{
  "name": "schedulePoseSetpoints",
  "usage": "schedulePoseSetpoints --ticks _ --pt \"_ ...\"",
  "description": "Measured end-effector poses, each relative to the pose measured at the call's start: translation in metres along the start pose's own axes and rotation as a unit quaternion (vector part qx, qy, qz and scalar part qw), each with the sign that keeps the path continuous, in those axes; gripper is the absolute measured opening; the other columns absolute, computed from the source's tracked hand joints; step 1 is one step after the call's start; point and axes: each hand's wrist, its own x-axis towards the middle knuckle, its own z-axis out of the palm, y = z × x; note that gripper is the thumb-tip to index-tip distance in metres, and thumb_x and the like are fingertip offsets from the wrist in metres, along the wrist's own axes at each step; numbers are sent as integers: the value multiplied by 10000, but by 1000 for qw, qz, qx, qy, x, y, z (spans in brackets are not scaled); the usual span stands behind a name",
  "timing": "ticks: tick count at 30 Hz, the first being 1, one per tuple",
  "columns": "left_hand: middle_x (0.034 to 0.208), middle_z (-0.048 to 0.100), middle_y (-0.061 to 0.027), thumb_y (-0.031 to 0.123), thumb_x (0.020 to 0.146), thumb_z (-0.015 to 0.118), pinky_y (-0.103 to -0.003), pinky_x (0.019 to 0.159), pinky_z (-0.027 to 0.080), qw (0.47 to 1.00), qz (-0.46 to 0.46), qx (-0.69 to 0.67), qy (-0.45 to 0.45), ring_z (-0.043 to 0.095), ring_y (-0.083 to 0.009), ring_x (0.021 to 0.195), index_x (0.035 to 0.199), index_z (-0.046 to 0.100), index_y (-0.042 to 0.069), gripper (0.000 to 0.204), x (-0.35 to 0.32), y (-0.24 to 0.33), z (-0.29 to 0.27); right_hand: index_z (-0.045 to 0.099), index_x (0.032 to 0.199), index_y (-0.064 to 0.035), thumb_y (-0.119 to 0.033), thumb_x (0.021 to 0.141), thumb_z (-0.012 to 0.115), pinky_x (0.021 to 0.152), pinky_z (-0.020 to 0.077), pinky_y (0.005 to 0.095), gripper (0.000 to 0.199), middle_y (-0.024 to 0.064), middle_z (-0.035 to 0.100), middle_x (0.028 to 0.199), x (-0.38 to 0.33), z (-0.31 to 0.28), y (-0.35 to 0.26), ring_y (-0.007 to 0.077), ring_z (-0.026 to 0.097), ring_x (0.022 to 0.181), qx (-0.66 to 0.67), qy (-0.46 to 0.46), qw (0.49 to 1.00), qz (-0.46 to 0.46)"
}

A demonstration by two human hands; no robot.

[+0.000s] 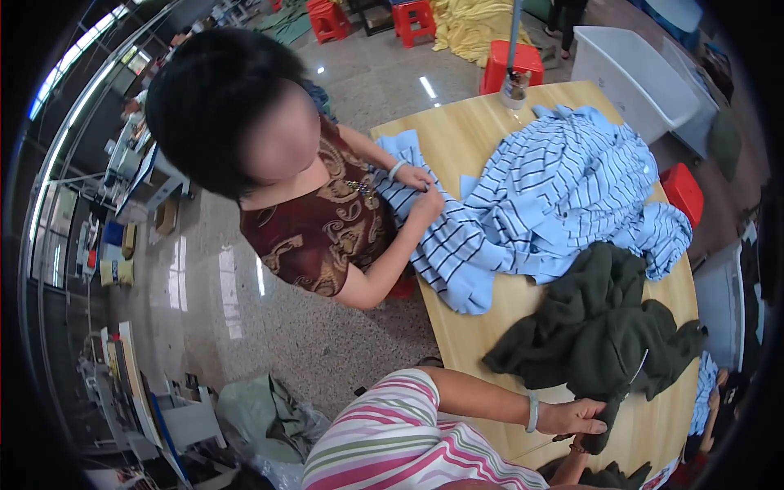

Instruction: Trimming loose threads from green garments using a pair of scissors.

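Observation:
My left hand (pixel 574 417), a pale bangle on its wrist, is closed on a narrow part of a dark green knit garment (pixel 604 339) at the table's near right. My right hand (pixel 572 464) is just below it, mostly cut off and covered, so its fingers do not show. A thin metal rod (pixel 639 367) sticks up from the green cloth near my left hand; whether I hold it is unclear. The garment's bulk lies bunched on the wooden table (pixel 465 343). More dark cloth (pixel 608 475) shows at the lower edge.
Across the table, another person (pixel 318 204) handles blue striped garments (pixel 547 196), heaped beyond the green one. A jar (pixel 514 90) stands at the far edge. Around are red stools (pixel 510 61), a white bin (pixel 633 77) and a bagged green bundle (pixel 265 416) on the floor.

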Motion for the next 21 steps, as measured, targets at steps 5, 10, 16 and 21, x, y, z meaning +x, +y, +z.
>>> schedulePoseSetpoints --ticks 5,10,16,21 --pt "898 529 39 281 943 510 -194 643 430 997 43 -50 29 501 -28 777 1110 469 80 264 -10 11 8 522 1178 -30 -204 915 492 871 449 304 318 68 566 1090 20 -14 12 178 553 1012 7 6 1000 -18" --pt "1013 579 -3 261 946 502 -260 783 488 991 69 -113 29 574 -85 914 1110 485 73 250 -10 11 36 453 1244 -54 -158 900 520 769 478 278 366 79 560 1081 2 -73 32 158 566 912 48 -33 998 11" --pt "1016 607 -35 216 951 490 -287 797 496 987 111 -111 25 605 -123 925 1127 475 71 229 3 15 78 482 1121 -42 -44 856 577 486 391 221 281 31 560 849 -57 -70 -180 94 504 591 94 40 992 78" --pt "1008 621 -55 159 942 496 -291 759 506 982 166 -58 73 624 -147 876 1121 482 55 208 40 23 86 520 1040 -36 -68 824 617 540 416 244 239 19 552 771 -119 -126 -258 117 502 589 103 106 989 3"
